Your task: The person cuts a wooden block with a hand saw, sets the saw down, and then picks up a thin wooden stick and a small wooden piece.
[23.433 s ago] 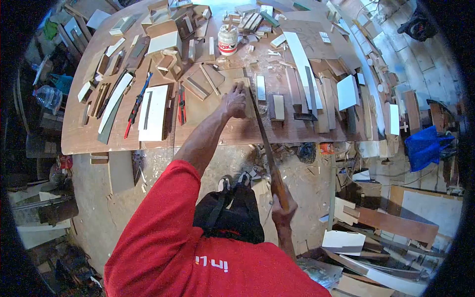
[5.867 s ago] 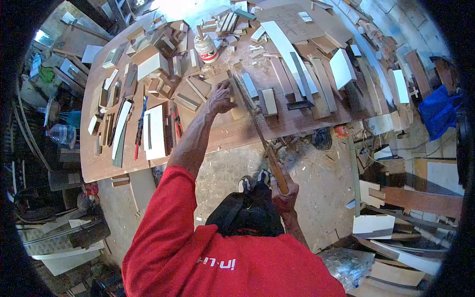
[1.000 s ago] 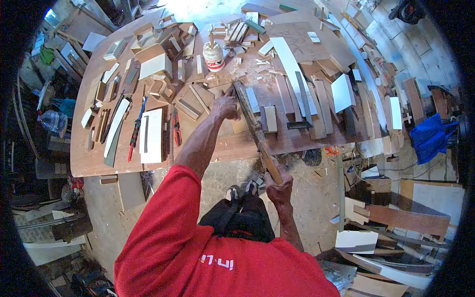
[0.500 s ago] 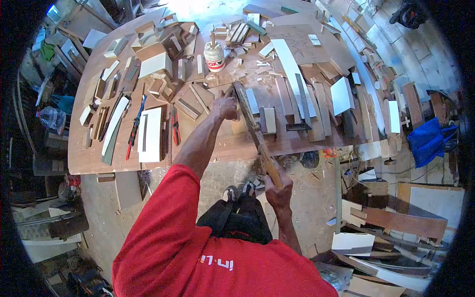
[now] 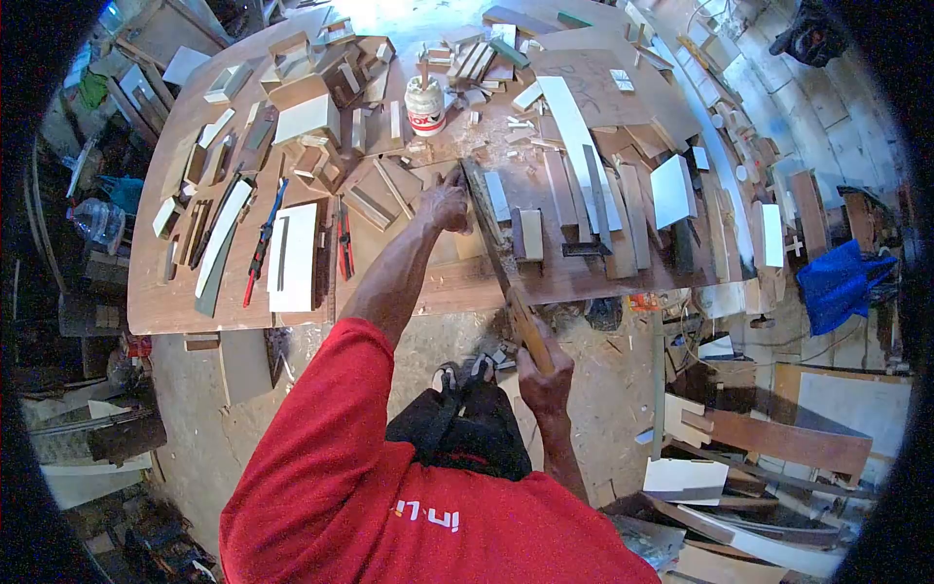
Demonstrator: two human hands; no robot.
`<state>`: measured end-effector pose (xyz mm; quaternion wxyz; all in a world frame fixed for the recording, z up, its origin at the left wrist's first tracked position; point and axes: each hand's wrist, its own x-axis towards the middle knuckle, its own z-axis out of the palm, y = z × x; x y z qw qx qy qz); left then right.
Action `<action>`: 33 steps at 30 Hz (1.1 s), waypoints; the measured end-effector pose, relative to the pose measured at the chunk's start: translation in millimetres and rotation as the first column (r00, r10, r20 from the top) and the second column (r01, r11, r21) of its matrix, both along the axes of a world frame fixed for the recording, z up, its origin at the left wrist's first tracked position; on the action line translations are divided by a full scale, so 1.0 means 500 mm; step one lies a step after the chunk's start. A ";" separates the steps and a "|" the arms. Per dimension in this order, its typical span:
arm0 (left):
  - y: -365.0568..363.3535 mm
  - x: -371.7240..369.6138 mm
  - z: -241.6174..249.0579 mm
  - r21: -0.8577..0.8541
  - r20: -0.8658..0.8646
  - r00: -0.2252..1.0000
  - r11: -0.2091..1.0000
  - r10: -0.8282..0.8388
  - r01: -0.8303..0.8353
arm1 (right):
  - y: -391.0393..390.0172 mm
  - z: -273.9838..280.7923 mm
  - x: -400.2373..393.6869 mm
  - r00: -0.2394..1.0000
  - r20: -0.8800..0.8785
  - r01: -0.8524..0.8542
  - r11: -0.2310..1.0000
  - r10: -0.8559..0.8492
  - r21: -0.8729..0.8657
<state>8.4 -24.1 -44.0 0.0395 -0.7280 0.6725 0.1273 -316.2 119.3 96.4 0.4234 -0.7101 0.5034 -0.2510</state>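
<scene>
Our right hand grips the saw handle; our left hand presses the board flat. Fingers sit beside the blade: a skip could nick them.

Surface: handsaw lies across the near edge, blade on a wood piece, handle overhanging toward the floor. Left hand rests on that piece, left of the blade; right hand on the handle. Glue tub behind. Clamps far left. Board offcuts right.
</scene>
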 end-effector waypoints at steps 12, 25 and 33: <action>0.006 0.000 0.028 -0.048 0.062 0.997 0.998 -0.043 0.046 | 0.018 0.017 -0.005 1.000 -0.004 0.019 0.995 -0.019 0.095; -0.009 0.005 -0.028 -0.032 -0.075 0.992 0.994 0.104 -0.106 | 0.012 -0.009 0.004 0.999 -0.034 0.034 0.995 -0.031 0.093; 0.075 -0.024 0.030 -0.252 -0.246 0.965 0.956 0.086 -0.149 | -0.001 -0.018 0.025 0.999 0.009 0.032 0.999 -0.032 0.037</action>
